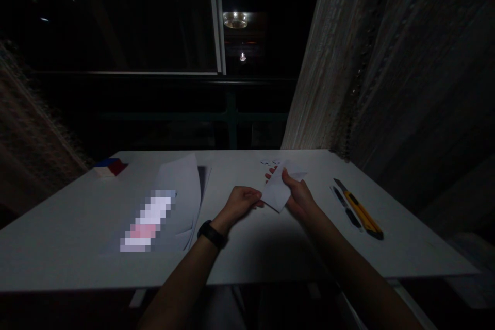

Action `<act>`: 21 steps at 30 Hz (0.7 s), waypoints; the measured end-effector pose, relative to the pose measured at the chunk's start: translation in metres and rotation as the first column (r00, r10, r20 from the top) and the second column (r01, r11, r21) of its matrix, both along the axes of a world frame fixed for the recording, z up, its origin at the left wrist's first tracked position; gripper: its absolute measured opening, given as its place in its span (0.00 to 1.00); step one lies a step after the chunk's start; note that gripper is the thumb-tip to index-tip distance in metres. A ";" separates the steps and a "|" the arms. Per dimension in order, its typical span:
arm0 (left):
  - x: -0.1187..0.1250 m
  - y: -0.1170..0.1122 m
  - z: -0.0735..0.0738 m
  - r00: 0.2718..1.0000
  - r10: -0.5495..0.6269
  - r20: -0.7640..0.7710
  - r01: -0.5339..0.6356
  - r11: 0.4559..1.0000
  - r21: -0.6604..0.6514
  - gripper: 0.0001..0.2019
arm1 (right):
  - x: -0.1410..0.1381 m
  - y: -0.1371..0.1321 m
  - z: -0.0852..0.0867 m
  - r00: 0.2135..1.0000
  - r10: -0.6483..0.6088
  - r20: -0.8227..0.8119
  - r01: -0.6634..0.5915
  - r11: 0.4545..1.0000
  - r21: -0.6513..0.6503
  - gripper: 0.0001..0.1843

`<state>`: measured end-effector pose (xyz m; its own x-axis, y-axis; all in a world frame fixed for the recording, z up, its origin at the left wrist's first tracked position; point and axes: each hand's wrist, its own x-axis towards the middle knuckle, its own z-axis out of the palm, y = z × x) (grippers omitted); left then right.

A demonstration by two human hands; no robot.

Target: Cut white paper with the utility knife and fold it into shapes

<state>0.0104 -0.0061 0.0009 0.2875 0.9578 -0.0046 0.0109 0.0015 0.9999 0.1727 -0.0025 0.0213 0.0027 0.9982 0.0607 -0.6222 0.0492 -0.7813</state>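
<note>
A folded sheet of white paper (277, 190) is held above the table between both hands. My left hand (244, 201) pinches its lower left corner between thumb and fingers; a dark band is on that wrist. Around the paper's right side my right hand (297, 193) is closed, thumb on the near face and fingertips showing past the left edge. The paper has creases and a pointed end toward the right. Small dark marks (269, 162) show just behind the paper; what they are on is unclear.
On the white table (240, 263), loose paper sheets (181, 180) lie at left, partly covered by a blurred patch. A cube (110, 167) stands at the far left. A yellow box cutter (363, 211) and a pen (347, 209) lie at right. Curtains (309, 87) hang beside the dark window.
</note>
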 end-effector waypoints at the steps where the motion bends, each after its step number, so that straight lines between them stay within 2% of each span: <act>1: 0.000 0.000 0.000 1.000 -0.001 0.006 0.002 1.000 -0.011 0.13 | 0.000 0.000 0.000 1.000 -0.004 -0.004 0.004 1.000 -0.005 0.21; 6: -0.002 0.000 0.001 1.000 -0.028 0.006 0.028 0.999 -0.032 0.12 | 0.003 0.002 0.002 0.999 0.010 -0.035 -0.011 0.999 -0.033 0.18; 11: -0.004 0.002 -0.001 0.996 -0.042 -0.083 0.039 0.998 -0.044 0.10 | 0.018 0.009 0.005 0.990 -0.082 -0.118 0.078 0.996 -0.033 0.15; 13: -0.005 0.003 -0.001 0.999 -0.006 -0.050 0.003 0.999 -0.049 0.11 | 0.019 0.010 0.004 0.986 -0.100 -0.132 0.095 0.995 -0.038 0.15; 17: -0.001 0.000 0.006 0.992 0.089 0.089 -0.092 0.996 0.024 0.15 | -0.001 0.002 -0.002 0.996 0.001 -0.087 -0.005 0.999 -0.046 0.17; 21: 0.001 -0.004 0.009 0.993 0.060 0.103 -0.058 0.998 -0.020 0.19 | -0.026 -0.009 -0.010 0.999 0.050 -0.005 -0.050 0.998 -0.023 0.19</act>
<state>0.0119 -0.0104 0.0100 0.2302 0.9731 0.0057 -0.0928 0.0161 0.9956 0.1470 -0.0114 0.0113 -0.0474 0.9981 0.0381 -0.6273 -0.0001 -0.7788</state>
